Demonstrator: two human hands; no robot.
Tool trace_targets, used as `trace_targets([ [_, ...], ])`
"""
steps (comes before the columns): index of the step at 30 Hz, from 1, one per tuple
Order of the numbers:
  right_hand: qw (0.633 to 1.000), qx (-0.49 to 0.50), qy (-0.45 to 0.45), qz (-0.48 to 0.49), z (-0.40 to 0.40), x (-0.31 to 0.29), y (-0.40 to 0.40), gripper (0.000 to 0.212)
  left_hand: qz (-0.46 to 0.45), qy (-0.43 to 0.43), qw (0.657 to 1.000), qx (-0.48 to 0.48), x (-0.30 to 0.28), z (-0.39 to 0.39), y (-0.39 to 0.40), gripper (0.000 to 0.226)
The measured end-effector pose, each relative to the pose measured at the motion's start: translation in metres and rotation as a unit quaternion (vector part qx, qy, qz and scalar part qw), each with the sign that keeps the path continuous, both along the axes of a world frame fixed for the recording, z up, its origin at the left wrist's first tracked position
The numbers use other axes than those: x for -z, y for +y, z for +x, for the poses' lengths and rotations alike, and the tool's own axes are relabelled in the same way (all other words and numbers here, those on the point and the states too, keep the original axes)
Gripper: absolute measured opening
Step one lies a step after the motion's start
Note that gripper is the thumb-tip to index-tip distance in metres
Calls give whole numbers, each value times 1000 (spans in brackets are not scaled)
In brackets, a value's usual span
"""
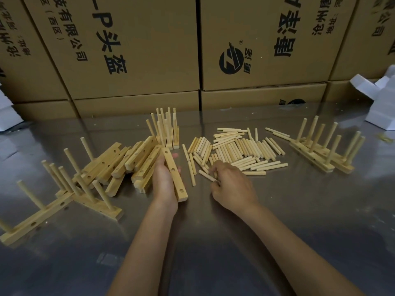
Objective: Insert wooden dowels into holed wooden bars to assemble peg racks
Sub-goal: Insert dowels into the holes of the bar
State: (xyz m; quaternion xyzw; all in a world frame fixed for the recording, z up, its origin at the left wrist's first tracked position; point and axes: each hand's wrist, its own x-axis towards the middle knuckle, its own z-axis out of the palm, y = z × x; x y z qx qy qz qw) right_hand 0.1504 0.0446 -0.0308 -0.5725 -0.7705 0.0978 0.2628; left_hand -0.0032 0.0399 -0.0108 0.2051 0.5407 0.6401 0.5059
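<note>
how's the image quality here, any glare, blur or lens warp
Head view: soft glare and hazy reflections on the metal table; wide-angle warp tilts the cardboard boxes outward; left hand, its holed bar, right hand and loose dowels fairly sharp.

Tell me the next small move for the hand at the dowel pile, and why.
Probably lift the dowel that the right hand is pinching and carry it to the bar held by the left hand. The bar's visible holes are empty.

table (213, 242): metal, glossy, faintly scuffed | dowels (239, 146): pale bare wood, matt, smooth | holed bars (119, 159): same wood | boxes (136, 50): matt printed cardboard | white blocks (382, 103): possibly foam
</note>
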Motion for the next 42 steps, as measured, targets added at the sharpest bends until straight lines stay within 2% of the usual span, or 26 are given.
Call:
trace_targets([
  [4, 999, 24, -12, -30, 16, -3, -3, 5, 5, -7, 998, 69, -1, 1, -1, 38],
  [7, 999, 15, 16, -45, 29, -1, -9, 14, 36, -19, 987, 155, -3, 3, -5, 33],
  [11, 981, -30, 186, -50, 45, -3, -15, 11, 68, 24, 964, 256, -6, 9, -12, 30],
  [13, 972, -48, 231, -13, 45, -8, -16, 19, 64, 39, 954, 291, -9, 13, -15, 30],
  [17, 979, -40, 181, 88, 43, -16, -21, 34, 73, 62, 944, 315, -13, 20, -18, 31],
  [21, 985, -25, 103, 133, 50, -17, -20, 23, 71, 156, 934, 312, -13, 22, -21, 30],
  [30, 989, 0, 31, 145, 56, -21, -21, 17, 68, 202, 924, 317, -7, 31, -21, 35],
  [32, 990, 9, 34, 135, 54, -18, -21, 18, 64, 210, 922, 319, -6, 32, -20, 34],
  [36, 982, 31, 141, 118, 50, -14, -22, 16, 73, 204, 924, 314, -4, 34, -19, 33],
  [42, 985, 47, 128, 105, 49, -12, -22, 18, 71, 271, 912, 301, 0, 38, -19, 33],
])
